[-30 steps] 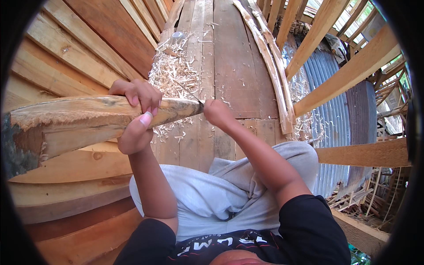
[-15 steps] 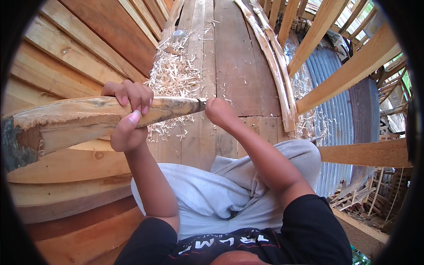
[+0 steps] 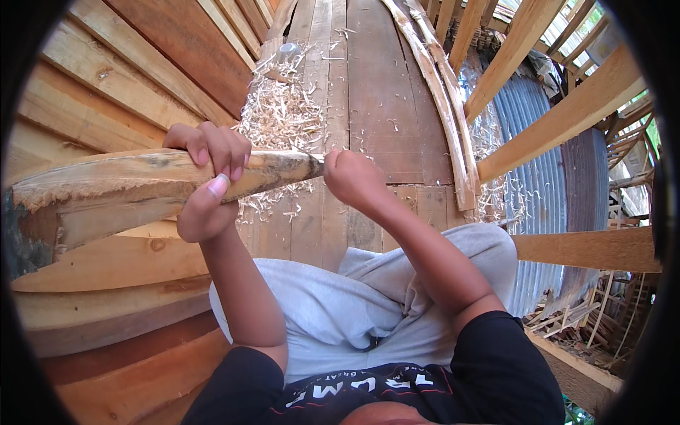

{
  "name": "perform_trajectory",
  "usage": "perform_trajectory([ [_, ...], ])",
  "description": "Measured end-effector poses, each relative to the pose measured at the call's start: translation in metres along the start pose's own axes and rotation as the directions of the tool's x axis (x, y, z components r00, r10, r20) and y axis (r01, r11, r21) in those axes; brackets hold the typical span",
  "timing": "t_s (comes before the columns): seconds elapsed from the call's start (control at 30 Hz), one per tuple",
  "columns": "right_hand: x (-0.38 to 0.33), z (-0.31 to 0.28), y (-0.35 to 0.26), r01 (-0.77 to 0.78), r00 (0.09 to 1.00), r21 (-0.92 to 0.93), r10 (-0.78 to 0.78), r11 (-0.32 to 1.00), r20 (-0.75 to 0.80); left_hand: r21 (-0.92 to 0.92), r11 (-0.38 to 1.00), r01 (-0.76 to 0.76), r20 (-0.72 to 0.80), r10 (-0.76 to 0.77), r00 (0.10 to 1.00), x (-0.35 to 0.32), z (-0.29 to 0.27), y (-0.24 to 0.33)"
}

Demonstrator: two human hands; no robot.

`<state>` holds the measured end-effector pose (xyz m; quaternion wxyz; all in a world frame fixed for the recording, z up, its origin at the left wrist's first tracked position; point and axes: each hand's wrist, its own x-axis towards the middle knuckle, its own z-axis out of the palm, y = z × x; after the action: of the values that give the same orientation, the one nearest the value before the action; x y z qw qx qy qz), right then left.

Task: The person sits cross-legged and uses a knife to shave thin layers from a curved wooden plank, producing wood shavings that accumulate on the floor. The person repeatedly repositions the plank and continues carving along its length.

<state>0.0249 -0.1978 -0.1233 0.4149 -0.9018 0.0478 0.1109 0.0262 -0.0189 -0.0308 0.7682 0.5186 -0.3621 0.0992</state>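
Note:
A long, roughly carved piece of wood point(image 3: 131, 177) lies across in front of me, broad and dark-edged at its left end and tapering to a narrow, dark-stained right end. My left hand point(image 3: 209, 177) is wrapped round its middle, fingers over the far side and thumb on the near face. At the tapered end my right hand point(image 3: 348, 178) is closed in a fist against the tip. Whatever that fist holds is hidden by the fingers.
Pale wood shavings point(image 3: 283, 117) are heaped on the plank floor point(image 3: 375, 106), a small clear cup point(image 3: 288, 50) among them. Stacked boards point(image 3: 106, 78) line the left. Two peeled poles point(image 3: 443, 92) lie on the right, beside slanted posts point(image 3: 559, 113) and corrugated metal sheeting point(image 3: 535, 156).
The piece of wood has shifted slightly left. My right fist has moved a little left and up with the tip, while my left hand keeps its grip.

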Motion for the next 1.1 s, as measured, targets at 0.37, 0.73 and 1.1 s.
perform_trajectory([
  [0.37, 0.015, 0.015, 0.024, 0.025, 0.999, 0.027, -0.024, 0.999, -0.026, 0.001, 1.000, 0.003, -0.062, -0.003, 0.998, 0.001, 0.008, -0.005],
  [0.73, 0.031, 0.021, 0.053, 0.023, 0.999, -0.125, -0.018, 0.992, 0.038, 0.007, 1.000, 0.010, -0.055, -0.010, 0.998, 0.000, 0.008, -0.004],
  [1.1, 0.047, 0.038, 0.081, -0.082, 0.997, -0.232, 0.083, 0.969, -0.006, -0.013, 1.000, 0.008, -0.054, -0.009, 0.998, 0.002, 0.009, -0.008],
])
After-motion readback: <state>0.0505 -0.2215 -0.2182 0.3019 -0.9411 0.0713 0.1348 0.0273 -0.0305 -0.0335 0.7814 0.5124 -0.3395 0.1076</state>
